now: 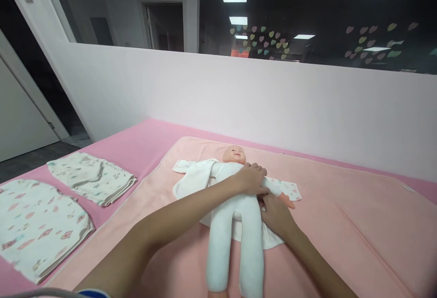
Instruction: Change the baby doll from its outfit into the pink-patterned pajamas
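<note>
Folded printed cloths [44, 227] lie on the pink surface [136, 141], then a doll [235, 204] face up over a spread white garment [273, 239] on the peach mat [341, 207], the left hand [251, 179] draped across its chest, the right hand [277, 214] bent at its side, either's grip impossible to tell.

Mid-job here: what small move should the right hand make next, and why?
I'd probably have the right hand guide the exposed hand of the baby doll toward the printed sleeve: it seems to lie beside that sleeve, not inside it, the right hand is at the doll's side, and the left hand rests on the doll, which could steady it.
</note>
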### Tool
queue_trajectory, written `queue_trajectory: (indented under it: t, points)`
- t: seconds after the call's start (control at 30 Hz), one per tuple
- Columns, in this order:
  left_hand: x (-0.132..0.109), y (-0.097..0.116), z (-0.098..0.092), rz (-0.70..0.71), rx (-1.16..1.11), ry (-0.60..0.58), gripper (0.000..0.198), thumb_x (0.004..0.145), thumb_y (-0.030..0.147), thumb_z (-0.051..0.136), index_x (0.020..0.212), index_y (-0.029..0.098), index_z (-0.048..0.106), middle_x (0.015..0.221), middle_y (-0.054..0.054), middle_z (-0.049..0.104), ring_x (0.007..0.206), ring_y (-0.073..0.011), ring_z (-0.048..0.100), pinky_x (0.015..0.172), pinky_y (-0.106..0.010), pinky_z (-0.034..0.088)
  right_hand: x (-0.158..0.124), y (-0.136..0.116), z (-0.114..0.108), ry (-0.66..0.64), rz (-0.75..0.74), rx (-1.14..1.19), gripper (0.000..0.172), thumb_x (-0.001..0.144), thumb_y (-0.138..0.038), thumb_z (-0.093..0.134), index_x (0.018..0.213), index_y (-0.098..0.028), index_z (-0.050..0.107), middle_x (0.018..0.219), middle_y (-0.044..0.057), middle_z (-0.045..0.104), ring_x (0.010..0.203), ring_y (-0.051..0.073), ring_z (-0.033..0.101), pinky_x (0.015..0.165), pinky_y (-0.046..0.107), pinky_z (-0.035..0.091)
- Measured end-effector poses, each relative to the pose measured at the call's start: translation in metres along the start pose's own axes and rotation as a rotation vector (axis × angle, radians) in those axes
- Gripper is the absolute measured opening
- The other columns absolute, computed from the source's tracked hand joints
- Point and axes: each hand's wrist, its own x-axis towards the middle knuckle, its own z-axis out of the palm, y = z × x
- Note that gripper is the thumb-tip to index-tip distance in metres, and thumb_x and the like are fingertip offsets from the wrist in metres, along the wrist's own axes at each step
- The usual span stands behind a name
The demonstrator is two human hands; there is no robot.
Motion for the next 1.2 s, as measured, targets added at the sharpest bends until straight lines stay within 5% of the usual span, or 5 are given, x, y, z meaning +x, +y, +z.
queue_trajectory:
  t: [0.13,0.33,0.5,0.9,1.2]
  points:
    - [0.036,0.004,0.012,-0.033,0.015,-0.069,0.038,0.091,0.051,0.065,0.105,0.016,0.067,0.113,-0.014,0.071,0.111,-0.0316,0.06,0.098,-0.044,0.041,0.021,-0.005,-0.004,-0.029,0.067,-0.04,0.028,0.095,-0.025,0.049,0.07,-0.013,0.052,0.075,0.006,0.059,0.066,0.013,0.05,0.061,0.025,0.022]
    - [0.003,-0.02,0.009,-0.165,-0.046,0.212,0.041,0.094,0.056,0.054,0.076,0.019,0.058,0.084,-0.008,0.067,0.092,-0.0261,0.06,0.072,-0.034,0.037,0.041,-0.003,0.001,0.067,0.185,-0.079,0.033,0.101,-0.043,0.05,0.1,-0.012,0.063,0.102,0.013,0.065,0.089,0.021,0.059,0.067,0.024,0.024]
    - [-0.006,-0.023,0.008,-0.168,-0.12,0.307,0.044,0.082,0.054,0.067,0.061,0.02,0.047,0.066,-0.003,0.059,0.079,-0.0224,0.057,0.064,-0.034,0.031,0.049,0.012,-0.005,0.08,0.221,0.018,0.026,0.099,-0.033,0.047,0.085,-0.015,0.058,0.09,0.007,0.064,0.08,0.016,0.055,0.065,0.023,0.025]
    - [0.009,-0.019,0.024,-0.05,-0.095,0.086,0.037,0.086,0.053,0.063,0.101,0.021,0.072,0.098,-0.006,0.073,0.104,-0.0292,0.059,0.096,-0.041,0.041,0.05,0.017,-0.038,0.277,0.256,0.189,0.031,0.096,-0.039,0.037,0.075,-0.016,0.034,0.068,-0.001,0.043,0.065,0.01,0.038,0.06,0.02,0.026]
    - [-0.023,-0.011,0.005,-0.267,-0.132,0.404,0.028,0.099,0.019,0.037,0.106,0.017,0.064,0.113,-0.01,0.07,0.11,-0.0244,0.058,0.099,-0.04,0.043,0.03,-0.03,-0.039,0.247,-0.005,0.135,0.032,0.1,-0.035,0.042,0.076,-0.015,0.041,0.074,0.003,0.052,0.067,0.012,0.041,0.065,0.025,0.024]
